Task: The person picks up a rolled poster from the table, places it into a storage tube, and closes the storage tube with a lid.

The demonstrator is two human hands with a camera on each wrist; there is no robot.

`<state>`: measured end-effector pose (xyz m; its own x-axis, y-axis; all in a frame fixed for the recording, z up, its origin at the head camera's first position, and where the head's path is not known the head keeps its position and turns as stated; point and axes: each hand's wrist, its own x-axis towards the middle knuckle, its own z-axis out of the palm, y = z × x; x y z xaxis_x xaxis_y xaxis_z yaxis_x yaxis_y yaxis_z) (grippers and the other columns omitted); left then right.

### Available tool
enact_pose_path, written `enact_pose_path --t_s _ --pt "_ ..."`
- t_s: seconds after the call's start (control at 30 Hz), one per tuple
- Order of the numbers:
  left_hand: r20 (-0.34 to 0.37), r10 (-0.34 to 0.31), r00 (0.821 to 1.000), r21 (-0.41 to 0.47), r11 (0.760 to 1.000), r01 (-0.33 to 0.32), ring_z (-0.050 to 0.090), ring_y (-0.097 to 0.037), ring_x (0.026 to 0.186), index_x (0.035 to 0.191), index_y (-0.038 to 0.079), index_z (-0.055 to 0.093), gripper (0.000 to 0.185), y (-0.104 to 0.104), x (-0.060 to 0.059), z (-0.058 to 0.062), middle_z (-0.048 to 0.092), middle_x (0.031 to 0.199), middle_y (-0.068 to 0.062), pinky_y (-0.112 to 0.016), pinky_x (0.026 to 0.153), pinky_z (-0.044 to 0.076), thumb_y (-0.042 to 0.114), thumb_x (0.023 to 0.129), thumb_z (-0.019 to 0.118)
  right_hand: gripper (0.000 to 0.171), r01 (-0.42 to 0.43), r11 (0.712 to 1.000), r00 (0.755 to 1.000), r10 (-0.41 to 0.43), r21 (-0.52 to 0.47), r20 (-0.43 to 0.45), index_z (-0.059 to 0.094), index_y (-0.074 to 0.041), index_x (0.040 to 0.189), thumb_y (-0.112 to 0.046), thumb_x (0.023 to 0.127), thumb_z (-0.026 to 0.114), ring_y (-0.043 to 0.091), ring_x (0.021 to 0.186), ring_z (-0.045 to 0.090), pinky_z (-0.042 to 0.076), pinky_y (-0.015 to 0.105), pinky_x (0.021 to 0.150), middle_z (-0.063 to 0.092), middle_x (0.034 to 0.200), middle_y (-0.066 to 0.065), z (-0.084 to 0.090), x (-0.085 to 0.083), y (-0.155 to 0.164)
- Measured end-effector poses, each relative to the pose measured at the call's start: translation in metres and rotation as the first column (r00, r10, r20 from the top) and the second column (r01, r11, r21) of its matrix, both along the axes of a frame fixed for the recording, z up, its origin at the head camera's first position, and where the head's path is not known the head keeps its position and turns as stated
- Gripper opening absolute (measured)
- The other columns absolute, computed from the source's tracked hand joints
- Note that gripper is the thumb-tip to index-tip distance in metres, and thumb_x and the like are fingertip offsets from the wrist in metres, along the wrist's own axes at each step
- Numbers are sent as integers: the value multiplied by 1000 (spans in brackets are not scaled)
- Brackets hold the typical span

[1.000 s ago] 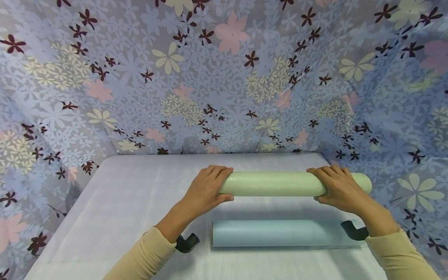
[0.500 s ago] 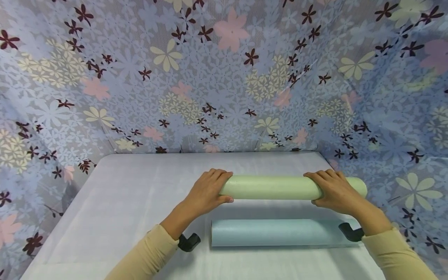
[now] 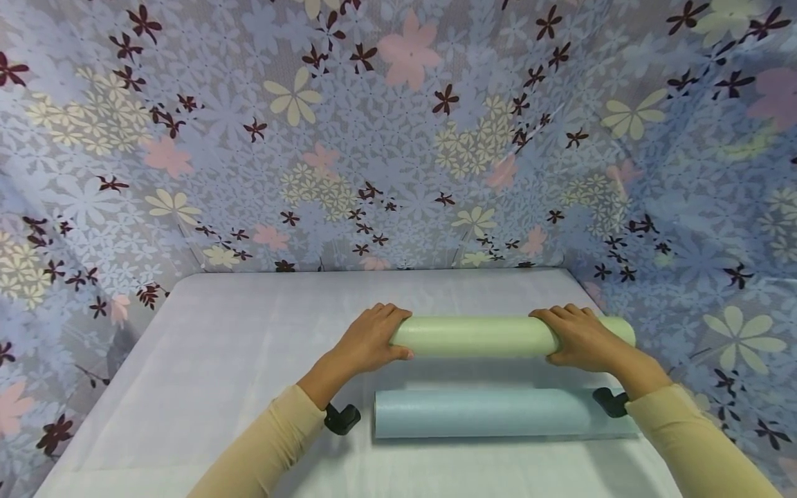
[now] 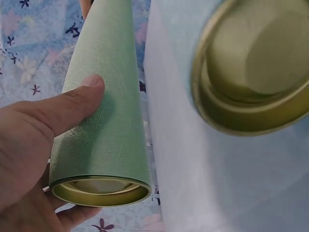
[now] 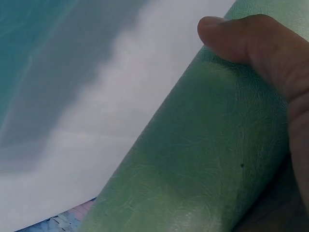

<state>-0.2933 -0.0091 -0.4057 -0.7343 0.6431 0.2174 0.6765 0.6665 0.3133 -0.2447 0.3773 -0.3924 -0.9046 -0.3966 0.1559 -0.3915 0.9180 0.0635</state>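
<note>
A pale green tube [image 3: 476, 337] with a crinkled surface lies level across the head view, held by both hands. My left hand [image 3: 369, 340] grips its left end, thumb on the near side and fingers over the far side. Farther along, my right hand [image 3: 579, 339] grips it a little in from the right end. In the left wrist view, the green tube [image 4: 104, 121] shows a recessed, gold-coloured end. A light blue tube [image 3: 486, 413] rests on the table, nearer my body and parallel to the green one. Its gold-rimmed end [image 4: 251, 126] appears large in the left wrist view.
The table [image 3: 236, 360] has a white cover. Floral cloth [image 3: 373, 138] hangs behind it and along both sides. Black camera mounts [image 3: 342, 419] stick out from the wrists, and the right one overlaps the blue tube in the head view.
Both hands have brought the green tube lower in the head view, closer to the blue tube. Its right end and my right hand have shifted left. The blue tube stays in place.
</note>
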Motion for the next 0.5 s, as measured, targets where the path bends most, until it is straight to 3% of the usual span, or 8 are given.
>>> enact_pose_path --t_s 0.5 --pt "159 13 987 -12 1000 -12 54 -21 106 128 13 54 65 0 -14 -18 60 121 -4 -39 90 45 43 75 76 71 12 996 987 -25 87 161 52 -10 126 -26 63 83 32 99 58 42 56 80 63 111 9 -15 -20 -6"
